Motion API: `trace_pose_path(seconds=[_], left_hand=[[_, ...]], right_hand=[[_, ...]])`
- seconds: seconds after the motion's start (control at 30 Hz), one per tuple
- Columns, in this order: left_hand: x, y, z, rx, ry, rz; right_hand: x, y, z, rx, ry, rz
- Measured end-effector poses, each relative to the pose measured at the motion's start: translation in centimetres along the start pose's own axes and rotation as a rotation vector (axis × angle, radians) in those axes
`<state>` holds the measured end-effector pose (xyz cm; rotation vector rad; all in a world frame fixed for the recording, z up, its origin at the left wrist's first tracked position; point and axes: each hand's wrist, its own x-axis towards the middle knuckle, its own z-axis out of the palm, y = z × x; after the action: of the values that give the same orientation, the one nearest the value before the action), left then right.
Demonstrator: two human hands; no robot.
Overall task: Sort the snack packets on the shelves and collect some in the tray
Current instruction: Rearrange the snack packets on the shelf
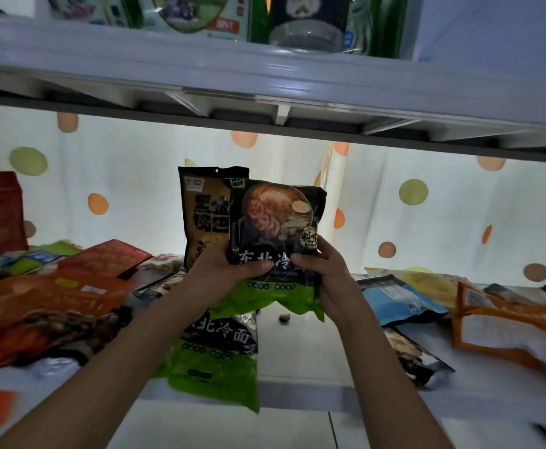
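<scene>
Both hands, left hand [229,270] & right hand [326,273], grip upright cold-noodle packet [274,222] w/ black-gold snack bag [203,218] behind; uneven grip, one may slip onto shelf [297,351].

Both hands, left [223,270] and right [326,280], grip a black-and-green noodle packet [274,222] above the shelf [297,345].

- Black-and-green noodle packet [276,228]: glossy plastic film, crinkled.
- Orange snack packets [38,299]: shiny plastic.
- White shelf board [297,345]: smooth, faint sheen.
- Polka-dot white backdrop [129,176]: matt cloth, creased.
- Clear jar [307,37]: glass-like, glossy.
</scene>
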<state>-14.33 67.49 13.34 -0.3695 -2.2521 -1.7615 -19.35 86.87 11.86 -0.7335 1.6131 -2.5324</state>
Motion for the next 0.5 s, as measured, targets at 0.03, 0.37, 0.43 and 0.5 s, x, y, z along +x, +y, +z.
trace_pose_path(seconds=[0.03, 0.37, 0.43, 0.5], left_hand=[[-0.4, 0.1, -0.1, -0.009, 0.008, 0.021], [-2.6, 0.7, 0.8, -0.135, -0.111, 0.205], [-2.9, 0.6, 1.3, -0.107, -0.154, 0.201], [-3.3, 0.4, 1.9, -0.057, -0.180, 0.195]], right_hand=[[-0.6, -0.2, 0.3, -0.017, 0.004, 0.000], [-7.5, -2.2, 3.6, -0.196, 0.172, -0.029], [-9.1, -2.2, 3.8, -0.204, 0.236, -0.033], [-10.6, -2.1, 3.8, -0.198, 0.324, -0.047]])
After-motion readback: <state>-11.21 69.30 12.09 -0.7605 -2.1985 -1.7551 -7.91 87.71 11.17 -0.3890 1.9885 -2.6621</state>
